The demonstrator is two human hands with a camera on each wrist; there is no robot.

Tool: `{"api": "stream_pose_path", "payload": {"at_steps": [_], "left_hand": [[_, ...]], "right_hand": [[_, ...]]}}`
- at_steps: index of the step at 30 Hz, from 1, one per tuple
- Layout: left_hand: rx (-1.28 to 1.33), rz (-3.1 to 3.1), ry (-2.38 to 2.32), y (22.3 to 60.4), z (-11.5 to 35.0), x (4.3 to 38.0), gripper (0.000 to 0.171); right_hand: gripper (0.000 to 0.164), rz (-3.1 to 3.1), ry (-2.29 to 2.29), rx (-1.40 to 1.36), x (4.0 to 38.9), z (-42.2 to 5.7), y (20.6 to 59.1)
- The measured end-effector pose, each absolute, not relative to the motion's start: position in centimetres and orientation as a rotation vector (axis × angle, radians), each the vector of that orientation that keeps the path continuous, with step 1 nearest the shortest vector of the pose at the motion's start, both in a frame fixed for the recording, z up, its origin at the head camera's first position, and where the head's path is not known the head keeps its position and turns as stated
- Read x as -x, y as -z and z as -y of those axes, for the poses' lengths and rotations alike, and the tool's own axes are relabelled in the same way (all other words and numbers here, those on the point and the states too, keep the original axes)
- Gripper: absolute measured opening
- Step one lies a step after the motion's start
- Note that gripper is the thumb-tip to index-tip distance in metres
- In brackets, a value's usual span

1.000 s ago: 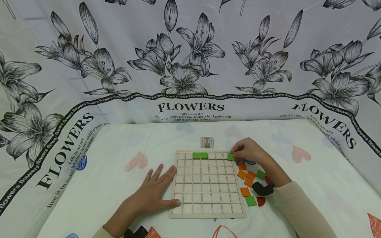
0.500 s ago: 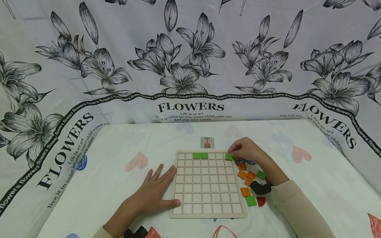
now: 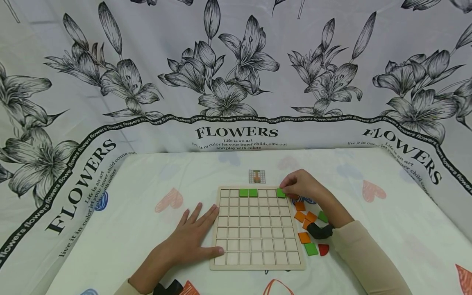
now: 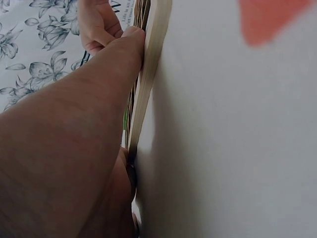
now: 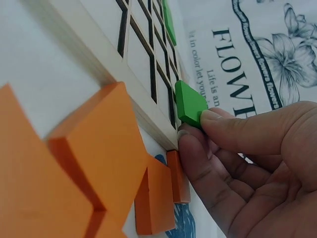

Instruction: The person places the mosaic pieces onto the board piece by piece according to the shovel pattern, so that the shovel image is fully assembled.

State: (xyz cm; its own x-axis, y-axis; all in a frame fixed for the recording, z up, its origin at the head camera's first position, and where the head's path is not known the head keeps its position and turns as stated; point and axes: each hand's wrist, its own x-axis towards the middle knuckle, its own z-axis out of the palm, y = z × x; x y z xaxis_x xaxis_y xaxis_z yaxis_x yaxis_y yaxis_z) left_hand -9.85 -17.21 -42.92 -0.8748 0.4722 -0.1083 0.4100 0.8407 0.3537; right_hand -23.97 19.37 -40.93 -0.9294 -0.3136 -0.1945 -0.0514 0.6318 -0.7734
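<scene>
A wooden grid board (image 3: 257, 244) lies on the table with two green square tiles (image 3: 248, 192) side by side in its far row. My left hand (image 3: 193, 235) rests spread over the board's left edge, fingers straight, thumb on the near left corner. Between right thumb and fingertips I pinch a third green square tile (image 5: 188, 101) at the far right corner cell. The right hand (image 3: 303, 185) partly covers that tile, which looks tilted against the cell in the right wrist view. Whether it sits inside the cell I cannot tell.
Right of the board lie several orange square tiles (image 3: 304, 237), green squares (image 3: 311, 248) and a red rounded piece (image 3: 323, 249). Beyond the far edge is a small grid picture card (image 3: 257, 176). A flower-printed cloth (image 3: 236, 98) hangs behind.
My right hand has slid the green tile slightly left, from the board's right rim onto the far right corner cell. The left hand has stayed in place.
</scene>
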Motion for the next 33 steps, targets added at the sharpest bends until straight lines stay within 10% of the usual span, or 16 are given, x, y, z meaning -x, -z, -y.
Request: {"api": "stream_pose_path", "payload": {"at_steps": [33], "left_hand": [[-0.694, -2.838, -0.471, 43.1, 17.2, 9.8, 0.105]], "right_hand": [[0.005, -2.445, 1.302, 0.389, 24.5, -17.0, 41.2]]}}
